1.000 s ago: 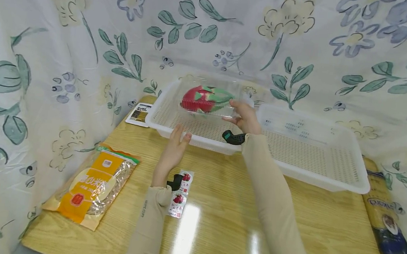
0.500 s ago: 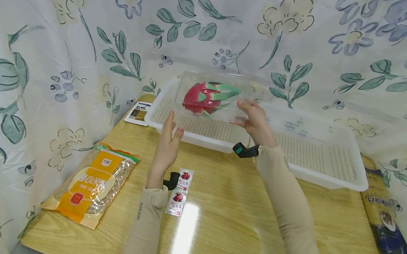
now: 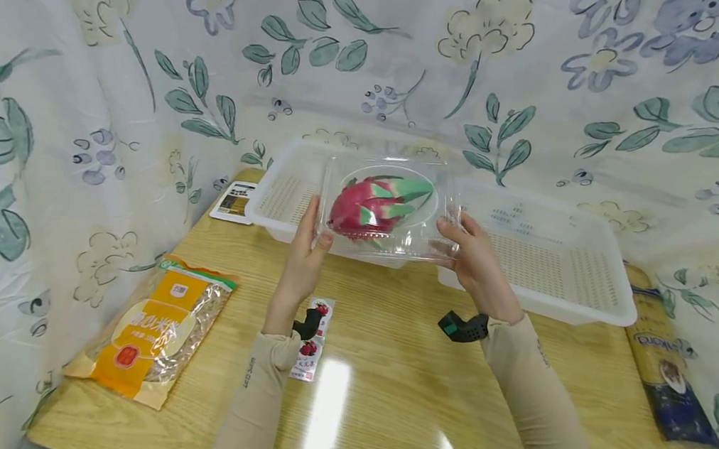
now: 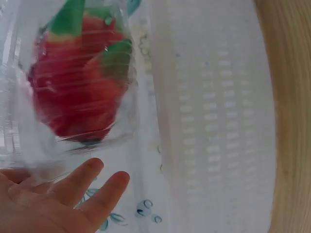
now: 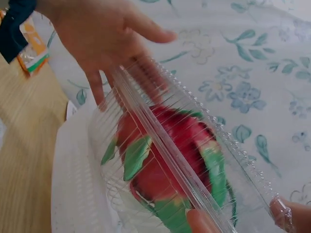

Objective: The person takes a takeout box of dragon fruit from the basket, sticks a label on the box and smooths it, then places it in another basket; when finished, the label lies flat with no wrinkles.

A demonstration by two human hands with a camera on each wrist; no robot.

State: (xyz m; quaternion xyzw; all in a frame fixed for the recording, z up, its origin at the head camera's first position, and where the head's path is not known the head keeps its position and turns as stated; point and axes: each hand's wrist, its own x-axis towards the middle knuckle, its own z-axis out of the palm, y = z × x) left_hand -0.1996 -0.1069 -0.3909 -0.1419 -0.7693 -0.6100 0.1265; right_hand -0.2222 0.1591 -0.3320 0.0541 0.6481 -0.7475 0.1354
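Observation:
A clear plastic clamshell box (image 3: 440, 221) with a pink-and-green dragon fruit (image 3: 379, 208) inside is held up, tilted, in front of the white baskets. My right hand (image 3: 483, 267) pinches its right end between thumb and fingers. At the left end my left hand (image 3: 301, 258) is against the box, its fingers straight and its thumb spread near the front corner. In the right wrist view the fingers of this left hand (image 5: 104, 41) lie partly behind the clear plastic. The left wrist view has the dragon fruit (image 4: 80, 80) blurred above the left fingertips.
Two white perforated baskets stand behind, a left basket (image 3: 276, 226) and a right basket (image 3: 554, 270). A strip of dragon fruit labels (image 3: 309, 356) lies by the left wrist. An orange food bag (image 3: 154, 331), a small white packet (image 3: 233, 201) and a gold-blue bag (image 3: 669, 358) flank them.
The box has come out from over the left basket, nearer and slightly right, its top tilting into view. My right hand moved with it, and my left hand has come against its left end.

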